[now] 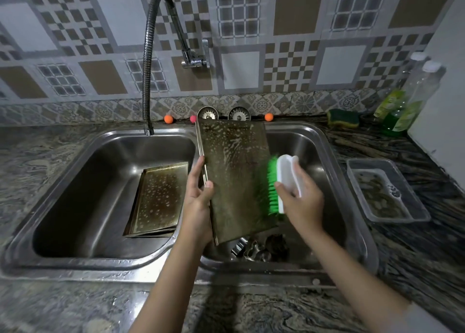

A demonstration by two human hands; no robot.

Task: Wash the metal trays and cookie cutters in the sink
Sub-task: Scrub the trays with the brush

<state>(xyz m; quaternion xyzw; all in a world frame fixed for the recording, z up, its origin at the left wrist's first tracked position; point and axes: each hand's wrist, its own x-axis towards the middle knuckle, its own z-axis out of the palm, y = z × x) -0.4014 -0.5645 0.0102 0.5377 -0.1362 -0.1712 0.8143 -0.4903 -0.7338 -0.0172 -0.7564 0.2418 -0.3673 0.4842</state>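
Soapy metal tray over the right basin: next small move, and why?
Probably drag the green-bristled white scrub brush leftward across the tilted soapy metal tray. The right hand holds it at the right edge, the left hand steadies the tray, and suds dot the rest.

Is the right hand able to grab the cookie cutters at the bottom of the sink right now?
Probably not yet. The right hand is holding the brush, and the tray gripped by the left hand stands tilted over the cookie cutters, so it partly blocks the way down.

trays (158, 197) in left basin (75, 207) — cutters (259, 249) right
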